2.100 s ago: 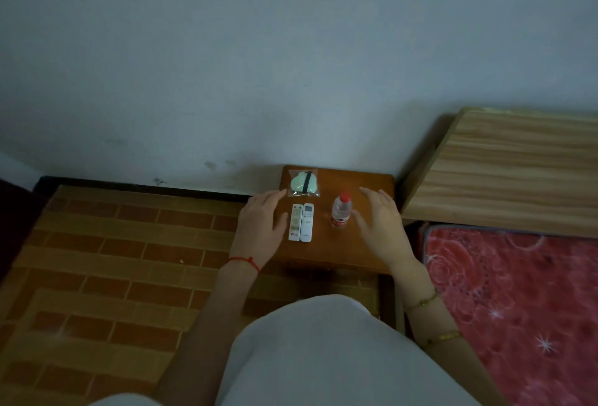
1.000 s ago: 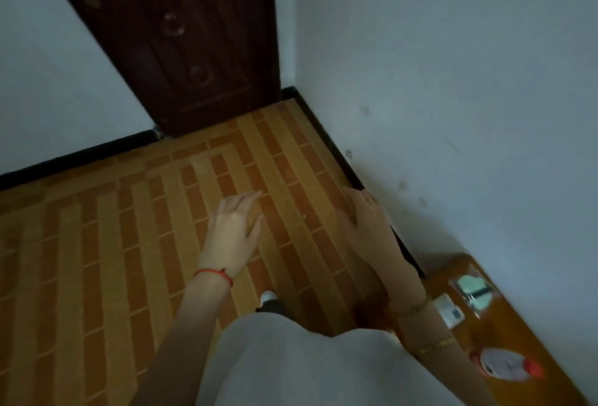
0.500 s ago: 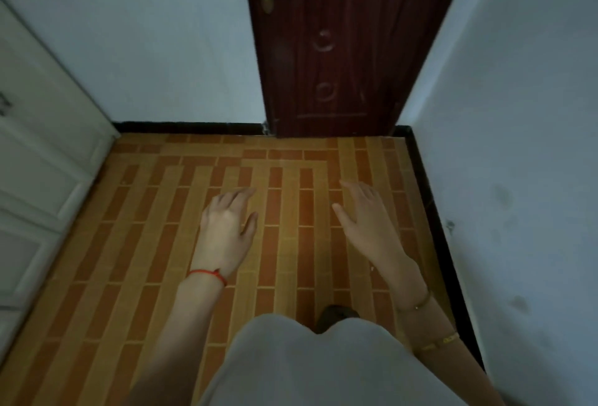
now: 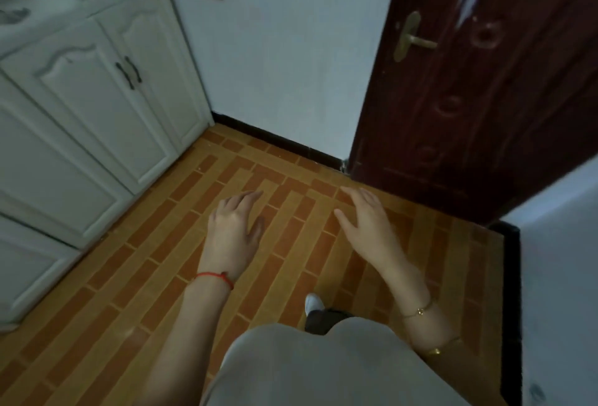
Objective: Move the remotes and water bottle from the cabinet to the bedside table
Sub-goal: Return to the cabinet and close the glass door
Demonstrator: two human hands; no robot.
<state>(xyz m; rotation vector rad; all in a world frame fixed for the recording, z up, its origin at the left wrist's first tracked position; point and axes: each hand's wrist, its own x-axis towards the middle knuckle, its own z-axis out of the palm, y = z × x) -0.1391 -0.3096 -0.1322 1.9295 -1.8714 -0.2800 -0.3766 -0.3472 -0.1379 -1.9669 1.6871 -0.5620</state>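
Both hands, the left hand (image 4: 231,237) and right hand (image 4: 369,227), hang spread and hold nothing over the floor (image 4: 155,263), so the next move is probably reaching the white cabinet (image 4: 97,108) for items

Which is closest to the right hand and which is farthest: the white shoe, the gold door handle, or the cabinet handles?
From the right hand:
1. White shoe, just below, on the floor.
2. Gold door handle, up on the dark door.
3. Cabinet handles, far left on the white doors.
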